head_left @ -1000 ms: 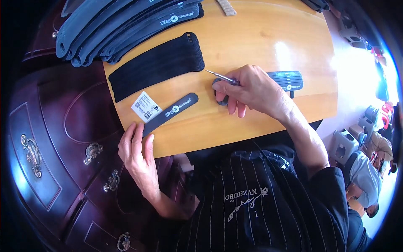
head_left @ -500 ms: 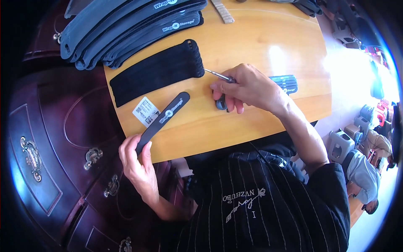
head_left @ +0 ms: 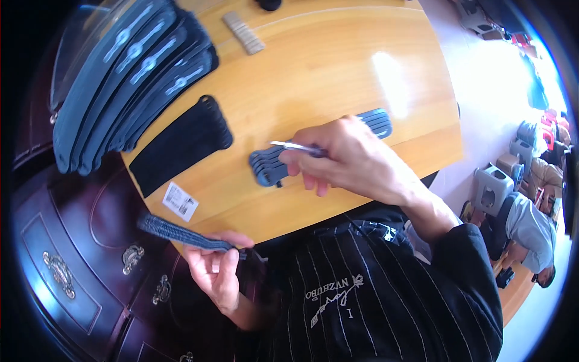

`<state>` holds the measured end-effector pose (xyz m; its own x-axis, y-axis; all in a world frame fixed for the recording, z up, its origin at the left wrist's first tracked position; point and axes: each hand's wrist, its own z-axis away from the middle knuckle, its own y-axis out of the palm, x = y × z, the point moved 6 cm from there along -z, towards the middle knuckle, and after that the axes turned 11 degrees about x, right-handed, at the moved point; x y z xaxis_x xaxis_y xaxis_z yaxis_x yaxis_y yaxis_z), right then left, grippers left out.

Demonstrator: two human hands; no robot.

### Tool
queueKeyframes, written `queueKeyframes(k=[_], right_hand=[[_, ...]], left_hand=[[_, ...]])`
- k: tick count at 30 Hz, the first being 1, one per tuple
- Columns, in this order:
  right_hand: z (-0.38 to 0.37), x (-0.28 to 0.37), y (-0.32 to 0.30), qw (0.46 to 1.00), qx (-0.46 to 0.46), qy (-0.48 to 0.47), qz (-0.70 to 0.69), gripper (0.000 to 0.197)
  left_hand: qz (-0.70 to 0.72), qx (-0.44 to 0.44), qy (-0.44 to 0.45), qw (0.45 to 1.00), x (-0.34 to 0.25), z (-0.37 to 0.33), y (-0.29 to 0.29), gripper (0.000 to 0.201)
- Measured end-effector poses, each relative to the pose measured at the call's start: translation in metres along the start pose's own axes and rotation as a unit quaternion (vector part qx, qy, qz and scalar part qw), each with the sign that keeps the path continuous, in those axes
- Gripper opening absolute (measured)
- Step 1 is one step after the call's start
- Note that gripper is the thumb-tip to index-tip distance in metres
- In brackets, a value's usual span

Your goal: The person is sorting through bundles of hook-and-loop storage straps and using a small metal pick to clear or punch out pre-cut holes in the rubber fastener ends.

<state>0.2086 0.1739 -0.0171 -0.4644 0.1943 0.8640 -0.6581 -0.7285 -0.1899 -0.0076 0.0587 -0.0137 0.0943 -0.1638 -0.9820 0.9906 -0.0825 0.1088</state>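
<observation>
My left hand (head_left: 216, 273), low at the table's near edge, grips a bundle of narrow dark grey straps (head_left: 187, 234) between thumb and fingers. The bundle is turned so its ribbed, layered side shows. Over the middle of the table, my right hand (head_left: 338, 154) is closed around a slim silver tool (head_left: 295, 146) whose pointed tip faces left; its exact kind is unclear. Beneath that hand lies a spread of blue-grey straps (head_left: 265, 168), partly covered by it, with the far end (head_left: 377, 123) showing beyond the knuckles.
A row of black straps (head_left: 181, 148) lies left of centre, near a white printed label (head_left: 180, 202). Large grey straps (head_left: 132, 78) are piled at the far left. A beige strip (head_left: 243, 32) lies at the back. Dark drawers (head_left: 78, 271) stand left; people sit at right.
My left hand has turned the strap bundle from its flat face to its layered side and drawn it nearer. The view has shifted; my right hand now covers the middle of the blue-grey straps.
</observation>
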Motion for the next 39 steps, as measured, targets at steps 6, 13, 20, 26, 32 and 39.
queueKeyframes(k=[6, 13, 20, 26, 32, 39], right_hand=[[0.053, -0.049, -0.055, 0.979, -0.118, 0.153, -0.060, 0.035], [0.060, -0.070, -0.063, 0.985, -0.131, 0.101, -0.056, 0.033], [0.110, -0.047, -0.045, 0.971, -0.185, -0.087, -0.124, 0.023], [0.112, -0.038, -0.023, 0.954, -0.201, -0.168, -0.146, 0.028], [0.089, -0.047, 0.016, 0.753, 0.053, -0.111, -0.647, 0.027], [0.094, -0.050, -0.005, 0.958, -0.204, -0.106, -0.171, 0.030]], left_hand=[[0.158, 0.062, -0.028, 0.985, 0.017, -0.021, 0.056, 0.036], [0.286, 0.221, -0.050, 0.931, 0.018, -0.068, 0.121, 0.045], [0.272, 0.184, 0.120, 0.937, -0.025, -0.088, 0.156, 0.046], [0.325, 0.174, 0.113, 0.923, -0.013, -0.082, 0.165, 0.029], [-0.109, 0.118, 0.331, 0.930, -0.012, -0.060, 0.167, 0.024], [-0.094, 0.079, 0.256, 0.959, -0.002, -0.064, 0.152, 0.025]])
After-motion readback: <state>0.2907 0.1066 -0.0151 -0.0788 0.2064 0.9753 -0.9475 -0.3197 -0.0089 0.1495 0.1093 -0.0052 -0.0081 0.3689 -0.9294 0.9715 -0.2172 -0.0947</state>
